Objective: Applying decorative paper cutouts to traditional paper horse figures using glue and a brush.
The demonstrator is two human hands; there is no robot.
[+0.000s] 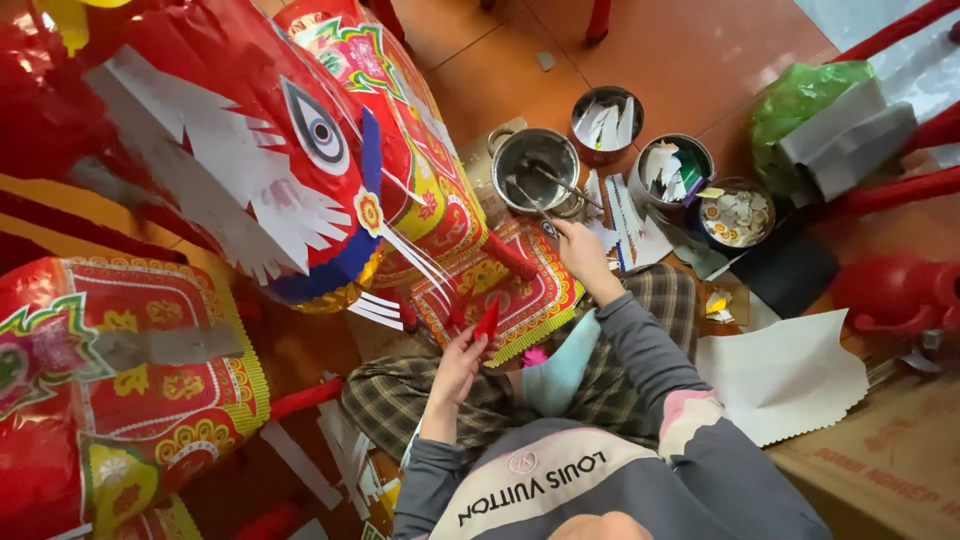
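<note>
I sit cross-legged on the floor. My left hand (459, 366) is closed around a small red paper piece (487, 320), held over my lap. My right hand (577, 247) reaches forward and pinches a thin brush or stick (530, 203) whose far end lies in a grey metal pot (536, 168). A big red paper animal head (250, 150) with a painted eye and white paper fringe stands close on my left, above a red and gold patterned paper sheet (500, 290).
Round tins with cut paper bits (605, 123) (672, 168) (736, 213) stand beyond the pot. A green bag with grey sheets (820, 110) sits at the right. White paper (780, 375) lies by my right knee. More decorated red paper bodies (120, 380) fill the left.
</note>
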